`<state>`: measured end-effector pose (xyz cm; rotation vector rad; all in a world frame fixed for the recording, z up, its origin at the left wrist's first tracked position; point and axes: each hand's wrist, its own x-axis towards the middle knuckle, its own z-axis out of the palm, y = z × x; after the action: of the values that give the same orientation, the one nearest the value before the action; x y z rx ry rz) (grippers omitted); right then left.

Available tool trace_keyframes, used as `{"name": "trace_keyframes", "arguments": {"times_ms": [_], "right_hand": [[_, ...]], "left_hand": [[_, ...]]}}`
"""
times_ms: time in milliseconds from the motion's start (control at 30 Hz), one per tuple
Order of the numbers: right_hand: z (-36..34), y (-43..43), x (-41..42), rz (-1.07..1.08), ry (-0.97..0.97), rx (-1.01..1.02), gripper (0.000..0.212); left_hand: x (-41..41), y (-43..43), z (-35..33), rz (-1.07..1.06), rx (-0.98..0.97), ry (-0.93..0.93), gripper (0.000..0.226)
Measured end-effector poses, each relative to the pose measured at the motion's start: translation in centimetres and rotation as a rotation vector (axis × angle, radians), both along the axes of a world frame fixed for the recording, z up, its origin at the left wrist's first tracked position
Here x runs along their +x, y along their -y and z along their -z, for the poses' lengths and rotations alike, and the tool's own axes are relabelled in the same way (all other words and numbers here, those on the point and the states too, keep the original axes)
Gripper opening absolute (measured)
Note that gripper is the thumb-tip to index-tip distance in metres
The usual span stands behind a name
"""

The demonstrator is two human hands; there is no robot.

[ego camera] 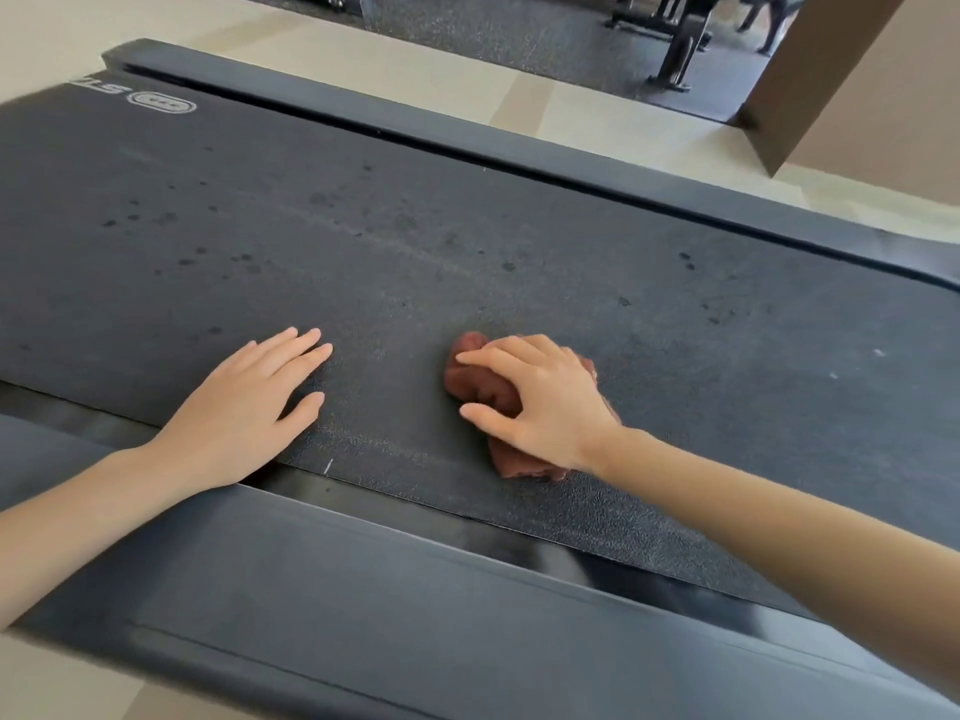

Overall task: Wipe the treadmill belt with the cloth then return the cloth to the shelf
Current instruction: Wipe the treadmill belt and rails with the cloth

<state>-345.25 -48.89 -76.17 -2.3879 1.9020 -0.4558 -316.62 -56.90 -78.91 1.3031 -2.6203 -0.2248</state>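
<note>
While the right hand [540,402] lies on top of a bunched reddish-brown cloth [480,389], its fingers curl over the wad and its thumb reaches along the cloth's near edge, so the hand holds the cloth down on the treadmill belt [415,241]. A corner of cloth sticks out under the wrist, toward the person. The left hand [249,397] rests flat on the belt well to the left of the cloth, fingers straight and close together, thumb spread, holding nothing.

There are two hands, one cloth, one belt and two side rails. The near side rail [363,589] passes beneath both forearms; the far side rail [467,142] runs beyond the fingertips, across the belt. Small dark spots [182,241] dot the belt ahead of the left hand, and a few more lie ahead and to the right of the right hand. A white logo [165,103] is printed far beyond the left hand.

Past the far rail is pale floor [415,70], then a dark mat [493,33] with a black equipment frame [680,49], and a brown panel [831,80] stands beyond the right hand.
</note>
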Motion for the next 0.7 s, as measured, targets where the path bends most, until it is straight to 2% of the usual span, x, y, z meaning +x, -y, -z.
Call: {"name": "trace_keyframes", "arguments": {"times_ms": [100,167,367,533,700], "right_hand": [[0.1,-2.4,-0.7,-0.214,-0.074,-0.009,0.060],[0.0,-2.4,-1.7,-0.230,-0.101,-0.006,0.060],[0.8,2.2,-0.7,0.015,-0.082,-0.204,0.048],[0.8,10.6,1.0,0.393,0.012,-0.081,0.041],[0.9,11.5,2.6,0.468,0.015,-0.077,0.038]], "left_hand": [[-0.1,-0.1,-0.1,0.007,0.005,0.006,0.053],[-0.1,0.0,-0.2,0.003,0.013,0.020,0.054],[-0.4,0.1,-0.1,-0.021,0.020,0.031,0.053],[-0.4,0.0,0.0,-0.031,0.002,0.022,0.054],[-0.4,0.1,0.1,-0.015,0.004,0.035,0.054]]}}
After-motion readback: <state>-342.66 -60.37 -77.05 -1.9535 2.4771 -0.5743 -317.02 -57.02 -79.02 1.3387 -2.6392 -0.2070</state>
